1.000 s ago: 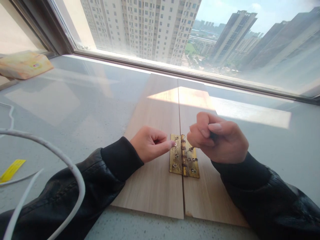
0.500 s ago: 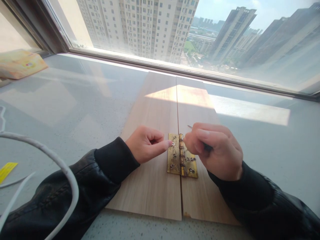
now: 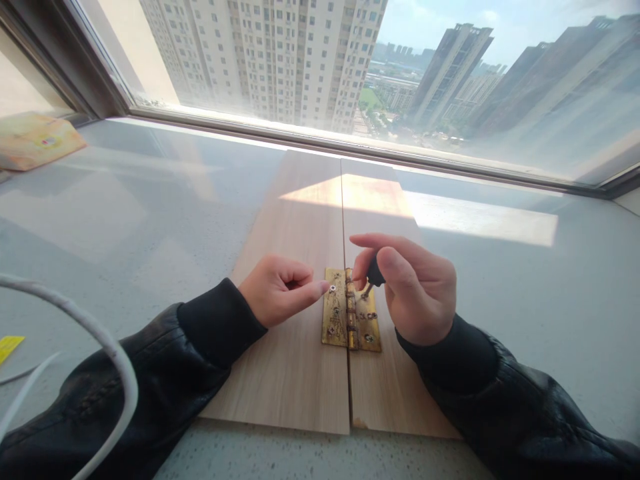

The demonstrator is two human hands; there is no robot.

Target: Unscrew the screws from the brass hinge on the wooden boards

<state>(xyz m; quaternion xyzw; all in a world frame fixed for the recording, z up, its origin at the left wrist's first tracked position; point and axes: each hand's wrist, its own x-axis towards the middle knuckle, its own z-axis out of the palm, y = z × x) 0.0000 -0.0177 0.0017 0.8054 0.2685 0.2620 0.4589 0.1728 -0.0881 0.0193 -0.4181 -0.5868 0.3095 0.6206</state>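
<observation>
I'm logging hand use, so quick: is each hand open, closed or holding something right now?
Left hand: loosely closed, thumb tip at the hinge, nothing visibly held.
Right hand: closed on a dark-handled screwdriver.

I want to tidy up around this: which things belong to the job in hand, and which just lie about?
In use:
- screwdriver
- hinge
- screws
- left board
- right board

Apparently not in use:
- white cable
- yellow tag
- packet

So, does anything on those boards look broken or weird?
Yes, a bit. The right board looks chipped at its near inner corner, where a darker patch shows. The brass-coloured hinge has dark, blotchy marks, so it looks worn.
</observation>
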